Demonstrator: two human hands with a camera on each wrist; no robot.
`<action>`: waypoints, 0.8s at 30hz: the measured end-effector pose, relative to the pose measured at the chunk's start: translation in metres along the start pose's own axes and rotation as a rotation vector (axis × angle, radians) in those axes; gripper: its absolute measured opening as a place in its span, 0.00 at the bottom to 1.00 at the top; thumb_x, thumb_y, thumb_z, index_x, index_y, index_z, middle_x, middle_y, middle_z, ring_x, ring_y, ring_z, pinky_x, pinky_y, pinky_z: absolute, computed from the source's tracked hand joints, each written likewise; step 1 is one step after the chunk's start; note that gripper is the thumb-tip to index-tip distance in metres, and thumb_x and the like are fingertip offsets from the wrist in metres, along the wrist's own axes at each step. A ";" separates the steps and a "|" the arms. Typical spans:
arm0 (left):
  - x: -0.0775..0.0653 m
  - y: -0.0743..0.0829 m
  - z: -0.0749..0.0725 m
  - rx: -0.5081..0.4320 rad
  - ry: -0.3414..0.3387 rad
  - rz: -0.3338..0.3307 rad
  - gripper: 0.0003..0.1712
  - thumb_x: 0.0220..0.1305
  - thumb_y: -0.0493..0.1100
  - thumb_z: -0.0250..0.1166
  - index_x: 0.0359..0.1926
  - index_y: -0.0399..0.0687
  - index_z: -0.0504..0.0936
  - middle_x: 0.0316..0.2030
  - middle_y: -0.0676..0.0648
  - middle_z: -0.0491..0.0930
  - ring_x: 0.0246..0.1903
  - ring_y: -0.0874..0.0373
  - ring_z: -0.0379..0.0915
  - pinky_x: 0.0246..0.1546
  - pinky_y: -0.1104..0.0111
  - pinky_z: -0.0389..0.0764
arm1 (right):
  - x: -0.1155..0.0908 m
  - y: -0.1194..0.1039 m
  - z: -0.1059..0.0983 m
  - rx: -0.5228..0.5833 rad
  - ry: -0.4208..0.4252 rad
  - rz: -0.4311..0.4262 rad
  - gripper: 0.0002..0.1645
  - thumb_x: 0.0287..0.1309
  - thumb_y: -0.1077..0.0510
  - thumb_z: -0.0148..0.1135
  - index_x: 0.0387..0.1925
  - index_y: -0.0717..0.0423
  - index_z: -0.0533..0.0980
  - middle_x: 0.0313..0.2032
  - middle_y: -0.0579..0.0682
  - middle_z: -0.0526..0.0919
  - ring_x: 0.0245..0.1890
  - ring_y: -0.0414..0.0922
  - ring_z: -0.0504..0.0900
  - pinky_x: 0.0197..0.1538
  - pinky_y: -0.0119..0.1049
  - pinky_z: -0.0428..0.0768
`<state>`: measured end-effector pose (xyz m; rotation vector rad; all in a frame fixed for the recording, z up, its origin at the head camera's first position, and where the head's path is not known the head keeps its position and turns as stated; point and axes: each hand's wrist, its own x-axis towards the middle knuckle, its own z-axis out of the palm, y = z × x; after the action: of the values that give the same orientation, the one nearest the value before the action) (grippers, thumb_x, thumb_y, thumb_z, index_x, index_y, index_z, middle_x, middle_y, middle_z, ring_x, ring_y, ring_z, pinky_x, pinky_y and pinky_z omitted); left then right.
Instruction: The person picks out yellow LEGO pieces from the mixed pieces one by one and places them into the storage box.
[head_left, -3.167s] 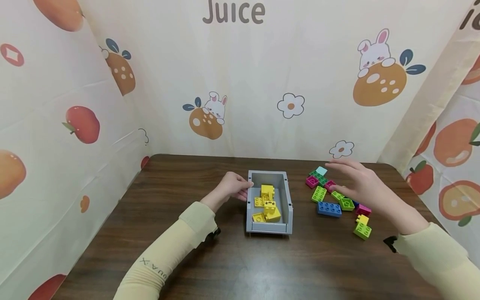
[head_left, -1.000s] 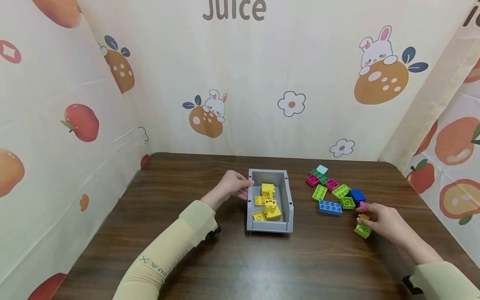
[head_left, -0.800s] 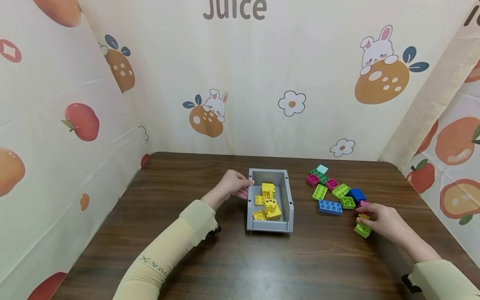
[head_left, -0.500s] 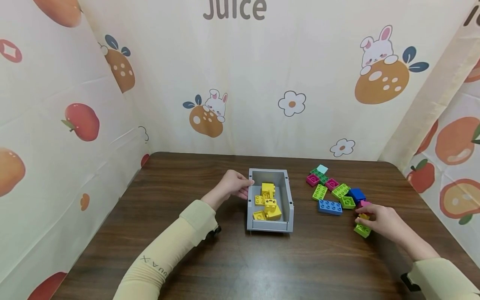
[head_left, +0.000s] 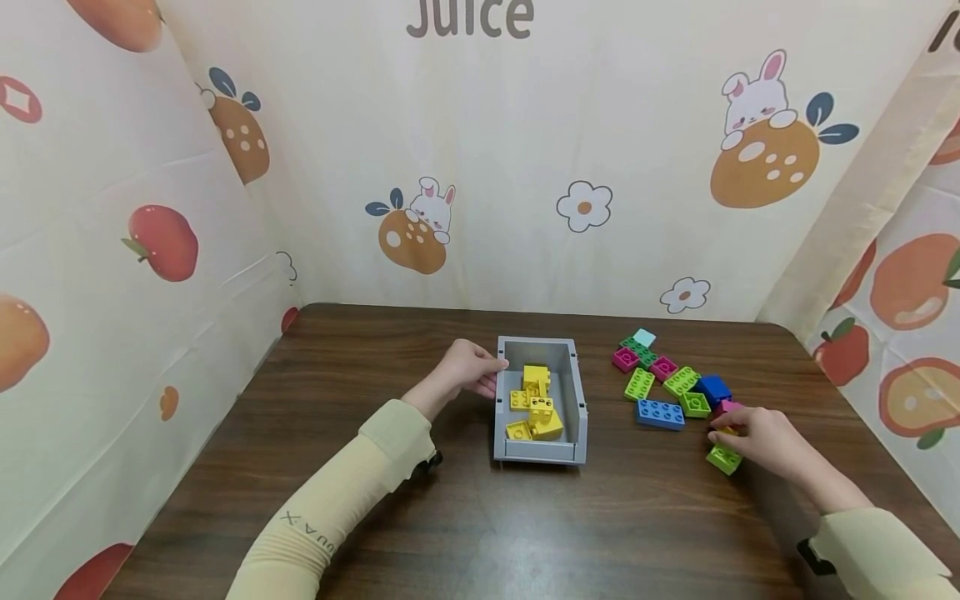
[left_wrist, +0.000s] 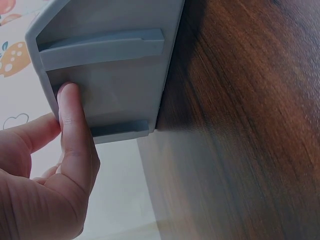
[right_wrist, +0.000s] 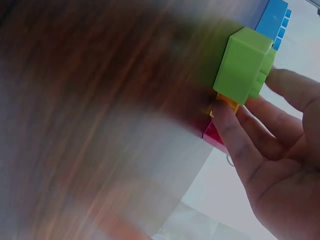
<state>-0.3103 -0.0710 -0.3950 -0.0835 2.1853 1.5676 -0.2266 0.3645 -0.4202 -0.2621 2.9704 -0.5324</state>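
Note:
In the head view my left hand [head_left: 467, 369] pinches the left rim of a grey storage bin [head_left: 542, 452]. The left wrist view has the thumb and fingers on either side of that wall. Several yellow toy bricks [head_left: 540, 410] lie inside the bin. At the right, my right hand [head_left: 768, 442] pinches a small yellow brick [right_wrist: 228, 103], mostly hidden behind the fingers in the head view. Directly beside it on the near side is a lime green brick [head_left: 723, 459], and a magenta brick [head_left: 727, 407] lies on its far side.
Left of the right hand lie a light blue brick [head_left: 660, 414], a dark blue brick [head_left: 712, 388] and several lime green bricks [head_left: 681, 382]. Farther back are magenta, dark green and pale cyan bricks [head_left: 644, 337]. A printed curtain [head_left: 510, 250] stands behind the brown table [head_left: 360, 367].
My right hand has come down from over the pile to the yellow brick at the near right, and its fingers have closed in on it. My left hand stays at the bin's rim.

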 end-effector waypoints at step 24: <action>-0.002 0.002 0.000 -0.027 -0.008 -0.003 0.20 0.62 0.42 0.65 0.45 0.25 0.79 0.33 0.32 0.82 0.18 0.59 0.79 0.44 0.51 0.83 | 0.006 -0.009 -0.007 -0.002 0.032 0.029 0.10 0.50 0.57 0.69 0.32 0.61 0.84 0.39 0.70 0.81 0.35 0.57 0.79 0.34 0.49 0.84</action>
<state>-0.3091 -0.0704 -0.3924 -0.0886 2.1574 1.5929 -0.2324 0.3570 -0.4109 -0.2127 3.0009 -0.5361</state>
